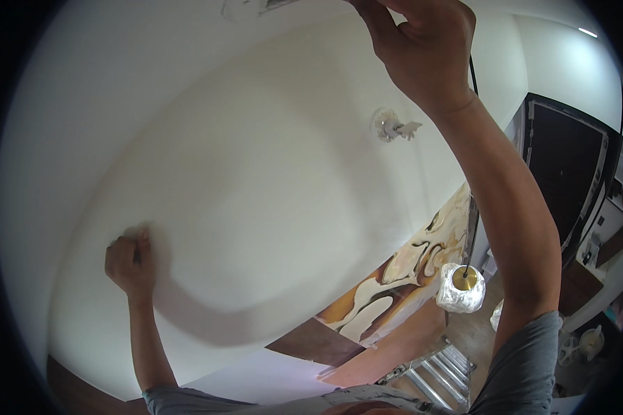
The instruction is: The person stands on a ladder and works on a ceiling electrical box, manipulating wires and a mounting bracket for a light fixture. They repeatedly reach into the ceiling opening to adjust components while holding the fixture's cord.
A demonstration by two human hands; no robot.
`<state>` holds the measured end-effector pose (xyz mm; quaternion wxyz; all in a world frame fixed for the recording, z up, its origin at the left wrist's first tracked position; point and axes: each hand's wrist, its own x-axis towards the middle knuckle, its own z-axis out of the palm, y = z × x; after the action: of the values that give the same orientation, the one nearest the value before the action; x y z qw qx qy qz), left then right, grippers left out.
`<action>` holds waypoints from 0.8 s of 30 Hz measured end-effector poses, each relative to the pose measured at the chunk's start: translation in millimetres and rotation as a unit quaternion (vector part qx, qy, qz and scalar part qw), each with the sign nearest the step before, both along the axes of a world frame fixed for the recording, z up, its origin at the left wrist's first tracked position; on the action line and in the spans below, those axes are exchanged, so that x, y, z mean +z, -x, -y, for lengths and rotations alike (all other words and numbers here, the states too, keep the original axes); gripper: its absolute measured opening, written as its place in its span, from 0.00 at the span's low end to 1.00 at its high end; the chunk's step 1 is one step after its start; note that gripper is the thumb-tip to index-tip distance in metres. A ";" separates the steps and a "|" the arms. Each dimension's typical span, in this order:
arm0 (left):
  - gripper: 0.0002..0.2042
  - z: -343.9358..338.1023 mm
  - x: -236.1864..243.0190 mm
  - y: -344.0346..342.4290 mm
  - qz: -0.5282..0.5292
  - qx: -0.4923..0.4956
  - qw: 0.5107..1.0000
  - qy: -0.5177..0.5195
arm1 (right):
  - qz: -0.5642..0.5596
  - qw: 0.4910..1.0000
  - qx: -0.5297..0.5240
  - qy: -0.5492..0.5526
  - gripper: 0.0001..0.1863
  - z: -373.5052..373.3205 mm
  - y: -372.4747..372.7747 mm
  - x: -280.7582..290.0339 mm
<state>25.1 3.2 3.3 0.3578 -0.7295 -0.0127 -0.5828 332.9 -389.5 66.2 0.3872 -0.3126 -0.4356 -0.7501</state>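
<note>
My left hand [130,266] is closed in a loose fist against the off-white wall [256,180]; whatever its fingers hold, if anything, is hidden. Raised high on the right, my right hand [426,45] has its fingers bent together, and the fingertips run out past the top edge. What it grips cannot be made out. To the left of those fingers, a pale, partly see-through piece with a grey strip [256,7] shows at the top edge. Between my hands, a round, shiny fixture with a whitish projecting piece [394,129] sits on the wall.
Below on the right hangs a plastic-wrapped pendant lamp [462,287] with a brass-coloured cap. A metal ladder [439,373] stands underneath. Brown and cream swirled panels [394,277] run along the lower wall. A dark framed panel [567,162] stands at far right, with a white fan [590,344] below.
</note>
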 end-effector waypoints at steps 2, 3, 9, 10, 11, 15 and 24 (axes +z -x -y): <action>0.19 2.1 1.8 0.0 -0.001 0.000 1.000 -0.002 | 0.029 1.000 -0.006 0.004 0.09 -1.8 -2.0 0.2; 0.18 3.4 2.8 -2.2 -0.002 -0.004 1.000 -0.004 | 0.039 0.999 -0.022 0.016 0.09 -0.8 -4.0 -0.1; 0.18 2.2 0.6 -2.7 0.001 -0.001 1.000 0.003 | -0.158 0.969 -0.112 0.152 0.14 7.2 -10.2 -45.8; 0.19 1.1 0.1 -3.6 0.002 0.000 1.000 0.005 | -0.185 0.968 -0.089 0.146 0.13 13.6 -5.5 -51.8; 0.19 -0.4 -1.5 -0.8 0.002 0.004 1.000 0.006 | -0.213 0.965 -0.060 0.140 0.12 17.0 -0.8 -59.2; 0.20 4.8 -20.9 -15.2 0.082 -0.054 0.992 0.074 | -0.284 0.947 -0.035 0.144 0.09 42.5 13.9 -78.3; 0.17 131.3 -171.7 -130.4 -0.043 -0.417 0.820 0.389 | -0.290 0.917 -0.224 0.157 0.13 69.2 56.4 -59.1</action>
<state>155.6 -128.1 -168.5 -0.2326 -0.7677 0.0825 -0.5913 276.5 -458.8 7.1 0.2646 -0.6628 -0.3351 -0.6151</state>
